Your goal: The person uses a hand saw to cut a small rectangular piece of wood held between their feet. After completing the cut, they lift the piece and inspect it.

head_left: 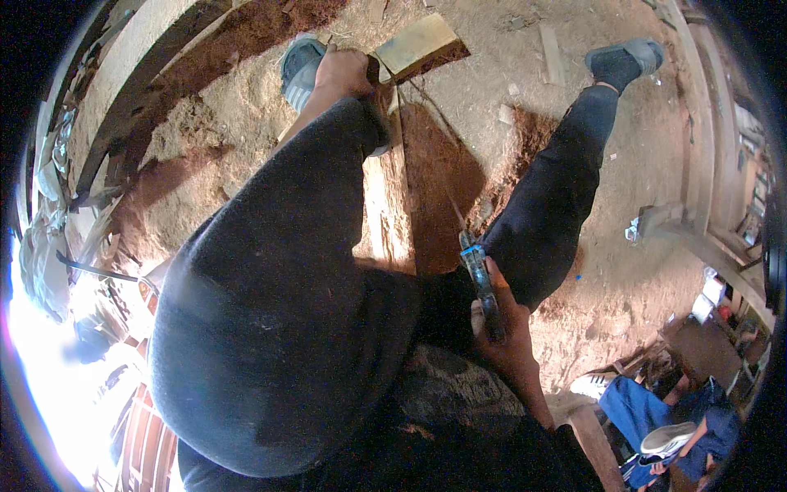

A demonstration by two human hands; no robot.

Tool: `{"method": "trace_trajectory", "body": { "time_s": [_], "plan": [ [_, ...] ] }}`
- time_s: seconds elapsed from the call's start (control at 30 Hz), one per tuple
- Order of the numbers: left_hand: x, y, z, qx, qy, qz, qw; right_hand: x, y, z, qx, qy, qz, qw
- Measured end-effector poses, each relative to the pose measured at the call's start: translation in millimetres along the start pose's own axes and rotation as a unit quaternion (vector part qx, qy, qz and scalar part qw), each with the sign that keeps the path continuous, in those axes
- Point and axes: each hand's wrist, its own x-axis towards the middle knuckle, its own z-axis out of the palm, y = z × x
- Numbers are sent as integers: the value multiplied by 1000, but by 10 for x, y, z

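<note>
My right hand (508,324) is closed round the grey handle of a saw-like tool (478,275) with a blue band, beside my right thigh. From its front a thin line, perhaps the blade, runs away toward the far end of a wooden plank. That upright-looking plank (385,205), rough and pale, lies between my legs. Past my bent left knee, my left hand (346,72) is closed near the plank's far end, beside my left shoe (303,70). Its fingers are partly hidden, and I cannot make out what they hold. A short wood block (416,45) lies just beyond it.
Long timber beams (147,61) run along the left; more timber (701,123) borders the right. A wood strip (551,56) and scraps lie on the dirt floor (639,172). At lower right another person in blue clothing (635,410) sits near clutter.
</note>
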Motion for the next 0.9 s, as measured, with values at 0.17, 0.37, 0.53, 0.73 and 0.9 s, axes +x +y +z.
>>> {"method": "trace_trajectory", "body": {
  "time_s": [0.17,0.37,0.53,0.73,0.9],
  "plan": [
    [52,96,38,-3,18,26,999,219,-176,27,55,-13,-29,998],
    [-31,-67,-2,-29,29,7,999,-53,-208,-110,22,-32,40,998],
    [18,141,-115,-10,28,3,1000,371,-151,53,42,4,-65,997],
    [0,2,21,-14,22,2,1000,-68,-22,-62,50,-11,-22,998],
    [-34,90,-118,-22,23,0,999,467,-89,83,20,22,-97,995]
  ]
}}
